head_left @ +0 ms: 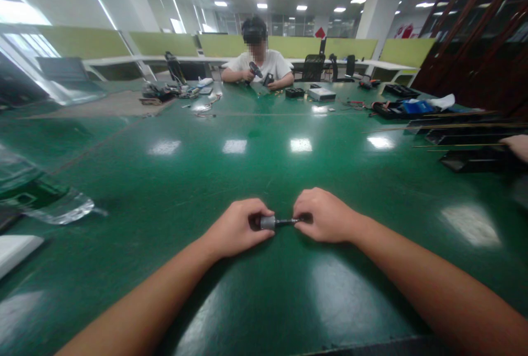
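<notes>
Just above the green tabletop, a small tool with a grey cylindrical end and a thin dark shaft lies level between my hands. My left hand is closed, thumb and fingers wrapped round the grey cylinder. Across from it, my right hand is closed in a pinch at the far end of the shaft. Its fingers cover the tip, so I cannot tell whether it holds a second small piece there.
A clear plastic bottle lies at the left above a white object. Black channel-like parts and another person's hand are at the right. Opposite sits a person holding a power tool, with electronic parts nearby.
</notes>
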`<state>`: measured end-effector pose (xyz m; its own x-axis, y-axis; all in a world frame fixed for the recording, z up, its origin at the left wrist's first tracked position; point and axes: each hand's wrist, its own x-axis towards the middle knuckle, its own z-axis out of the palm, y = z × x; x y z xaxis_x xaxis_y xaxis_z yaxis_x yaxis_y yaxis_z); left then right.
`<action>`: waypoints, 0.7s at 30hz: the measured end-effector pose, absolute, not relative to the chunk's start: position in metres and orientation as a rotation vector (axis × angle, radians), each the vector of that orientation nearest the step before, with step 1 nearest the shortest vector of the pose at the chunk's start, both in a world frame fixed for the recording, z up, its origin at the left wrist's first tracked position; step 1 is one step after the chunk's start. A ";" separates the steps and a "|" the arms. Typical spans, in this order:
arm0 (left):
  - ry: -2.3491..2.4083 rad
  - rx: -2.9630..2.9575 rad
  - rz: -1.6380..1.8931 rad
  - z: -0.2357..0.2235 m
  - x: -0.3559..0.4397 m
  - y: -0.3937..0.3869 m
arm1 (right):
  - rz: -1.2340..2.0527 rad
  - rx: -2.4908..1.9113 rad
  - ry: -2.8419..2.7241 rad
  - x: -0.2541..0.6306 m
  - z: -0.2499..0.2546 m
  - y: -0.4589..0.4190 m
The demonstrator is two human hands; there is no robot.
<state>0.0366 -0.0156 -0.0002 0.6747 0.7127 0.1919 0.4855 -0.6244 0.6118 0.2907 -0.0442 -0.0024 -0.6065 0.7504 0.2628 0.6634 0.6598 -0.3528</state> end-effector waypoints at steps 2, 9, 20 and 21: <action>0.918 2.367 0.578 0.000 0.037 -0.016 | 0.316 -1.109 -2.491 0.291 -0.002 -0.044; 0.916 2.356 0.558 0.000 0.036 -0.015 | 0.320 -1.119 -2.494 0.292 0.000 -0.045; 0.915 2.360 0.555 -0.002 0.035 -0.014 | 0.332 -1.131 -2.494 0.294 0.002 -0.044; 0.915 2.360 0.554 -0.002 0.035 -0.014 | 0.331 -1.134 -2.497 0.294 0.002 -0.044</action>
